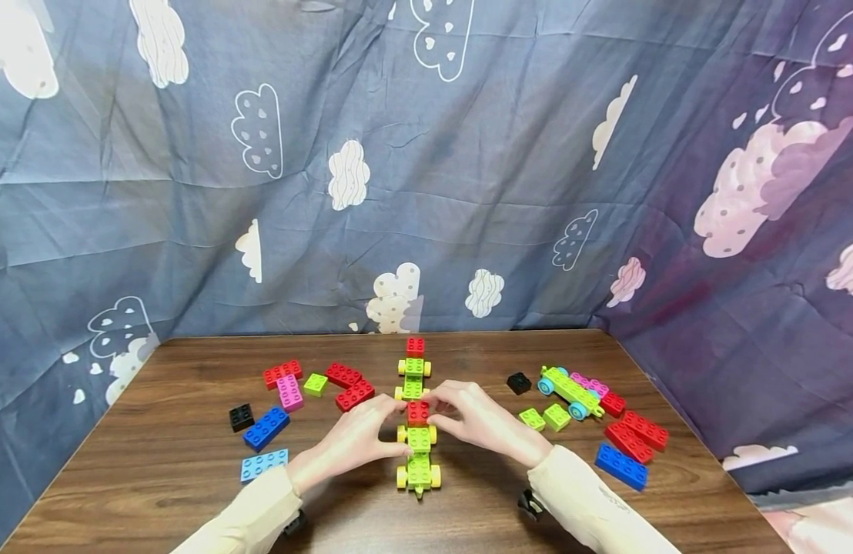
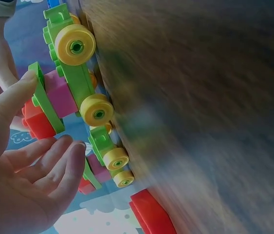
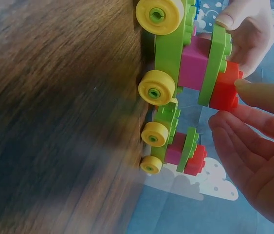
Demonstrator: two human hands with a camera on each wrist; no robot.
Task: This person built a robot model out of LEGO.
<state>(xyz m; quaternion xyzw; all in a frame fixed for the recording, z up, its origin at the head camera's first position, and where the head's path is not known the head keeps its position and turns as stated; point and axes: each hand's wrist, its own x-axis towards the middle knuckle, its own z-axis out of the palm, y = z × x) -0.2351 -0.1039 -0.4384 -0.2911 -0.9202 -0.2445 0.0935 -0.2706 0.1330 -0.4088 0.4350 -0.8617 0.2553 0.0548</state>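
I have both hands, left (image 1: 360, 431) and right (image 1: 468, 415), pinching the red brick (image 1: 417, 413) between them, atop the wheeled green train (image 1: 418, 454) on the worktop (image 1: 156, 477). I'd press straight down, squarely, steadying the car beneath.

Upright wheeled green-red brick train (image 1: 417, 415) mid-table

Cream long sleeves (image 1: 249, 519), bare hands.
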